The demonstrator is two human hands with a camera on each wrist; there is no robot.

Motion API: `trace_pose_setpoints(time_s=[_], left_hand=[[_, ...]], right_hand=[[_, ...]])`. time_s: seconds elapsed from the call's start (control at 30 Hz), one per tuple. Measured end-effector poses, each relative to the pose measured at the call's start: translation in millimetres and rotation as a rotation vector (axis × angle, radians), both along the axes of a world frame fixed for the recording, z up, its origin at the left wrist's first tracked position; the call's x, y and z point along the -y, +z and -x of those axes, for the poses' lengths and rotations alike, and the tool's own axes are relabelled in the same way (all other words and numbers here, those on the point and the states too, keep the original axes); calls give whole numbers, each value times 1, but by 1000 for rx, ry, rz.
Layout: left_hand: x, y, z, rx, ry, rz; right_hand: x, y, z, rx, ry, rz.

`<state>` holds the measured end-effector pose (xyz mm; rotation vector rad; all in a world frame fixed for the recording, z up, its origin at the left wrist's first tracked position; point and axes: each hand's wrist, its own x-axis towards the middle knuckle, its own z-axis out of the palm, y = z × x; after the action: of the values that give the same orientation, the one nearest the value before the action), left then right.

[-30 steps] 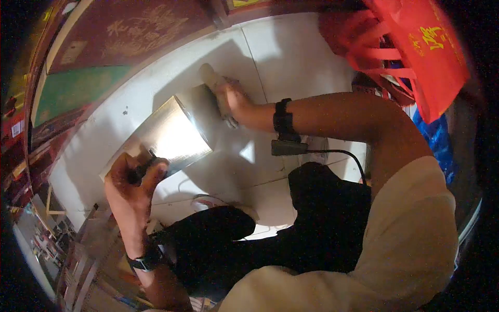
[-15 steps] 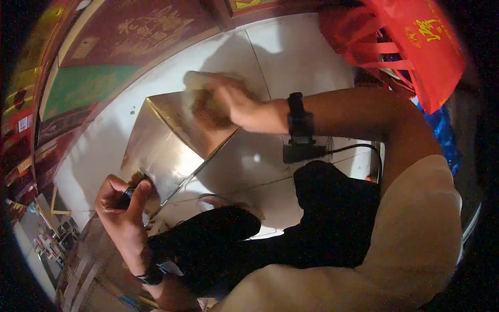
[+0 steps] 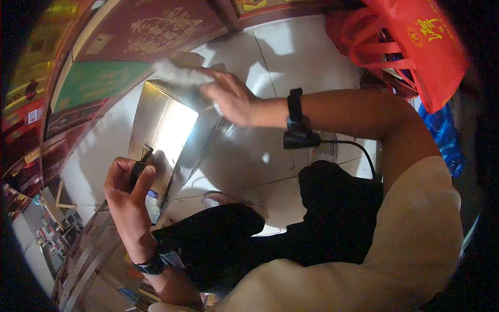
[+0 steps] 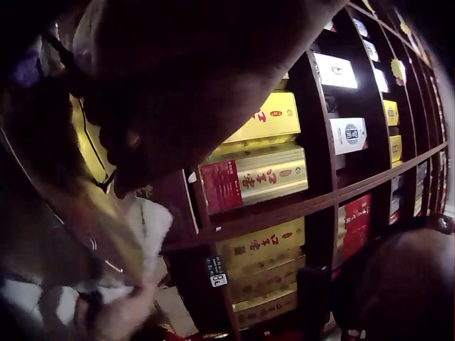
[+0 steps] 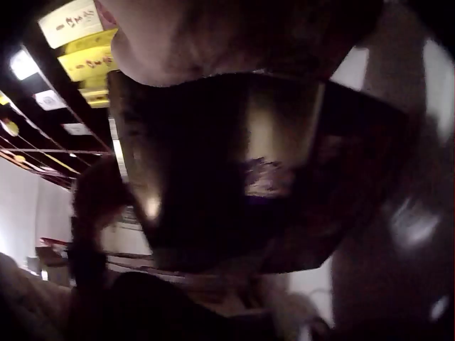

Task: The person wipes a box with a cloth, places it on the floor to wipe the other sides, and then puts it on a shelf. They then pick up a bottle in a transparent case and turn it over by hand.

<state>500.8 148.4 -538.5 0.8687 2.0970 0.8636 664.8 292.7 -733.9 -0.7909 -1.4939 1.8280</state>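
A shiny metallic box [image 3: 174, 122] is tilted above the floor in the head view. My left hand [image 3: 129, 200] curls its fingers and thumb round a small black handle [image 3: 137, 170] on its near left side. Over the box's upper edge, my right hand [image 3: 234, 99] holds a blurred white cloth [image 3: 182, 74]. The left wrist view has the cloth [image 4: 153, 224] beside the box's side, below my dark left hand [image 4: 185, 71]. In the right wrist view, the box's dark reflective face [image 5: 281, 135] lies under my right hand [image 5: 227, 35]; the cloth cannot be made out there.
Shelves with yellow and white boxes [image 4: 270, 174] stand beyond the left hand. A dark red panel with gold writing [image 3: 161, 31] and a green panel [image 3: 99, 80] are at the upper left. A red bag [image 3: 434, 57] is at the right, above pale floor tiles [image 3: 306, 57].
The box has turned, its lit face now narrower and steeper. My right hand with the cloth has swept left along the upper edge. My left hand keeps its grip on the handle, slightly shifted.
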Motion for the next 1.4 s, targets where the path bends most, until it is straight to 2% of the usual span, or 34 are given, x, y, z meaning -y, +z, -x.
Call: trace_pose_setpoints(time_s=[0.03,0.07,0.13,0.17,0.2,0.27,0.33,0.37,0.4,0.47,0.53,0.6,0.63,0.67,0.73,0.8,0.83,0.9,1.0,1.07,1.13,1.2,1.27,1.33,1.4], left_hand=[[-2,0,-3,26,25,0],[-4,-1,-4,51,46,3],[2,-6,9,135,53,19],[5,-7,14,224,78,21],[5,-9,12,226,75,23],[7,-12,10,325,137,-5],[7,-13,7,369,153,8],[6,-14,6,409,161,14],[7,-15,8,407,159,19],[10,-21,15,508,101,11],[9,-28,6,433,130,24],[4,-36,3,356,168,40],[3,-36,13,411,197,44],[4,-39,17,464,227,49],[12,-49,23,445,249,48],[12,-52,25,428,266,42],[10,-53,22,550,272,4],[6,-55,15,796,280,-75],[9,-59,15,815,368,-107],[7,-61,14,829,399,-101],[4,-64,13,872,461,-109],[13,-73,19,863,498,-146],[20,-74,26,853,528,-175],[28,-72,33,777,677,-96],[40,-73,44,754,682,-102]], right_hand=[[3,-45,15,-33,-140,30],[-3,-57,5,53,-113,-52],[-13,-111,-4,231,59,361],[-9,-105,-5,229,52,369],[-6,-92,-8,210,-74,287],[-9,-90,2,195,-191,203],[-12,-117,26,84,-339,-53],[-11,-88,21,160,-63,230],[-10,-68,20,159,-65,234],[-10,-35,23,144,137,393],[6,-75,52,-101,-29,-132],[46,-78,49,210,-1,-97],[68,-63,47,211,8,-94],[86,-43,32,99,-11,-245],[94,-12,12,-17,-23,-393],[86,12,1,-38,181,-458],[75,19,-1,-275,178,-473],[66,0,23,-233,183,-520],[32,-15,63,-167,212,-566],[11,-17,78,-95,228,-264],[1,-69,114,-198,279,-222],[9,-122,129,-125,334,-228],[22,-162,120,-82,316,-232],[28,-168,100,-62,306,-232],[45,-142,63,346,358,-484]])
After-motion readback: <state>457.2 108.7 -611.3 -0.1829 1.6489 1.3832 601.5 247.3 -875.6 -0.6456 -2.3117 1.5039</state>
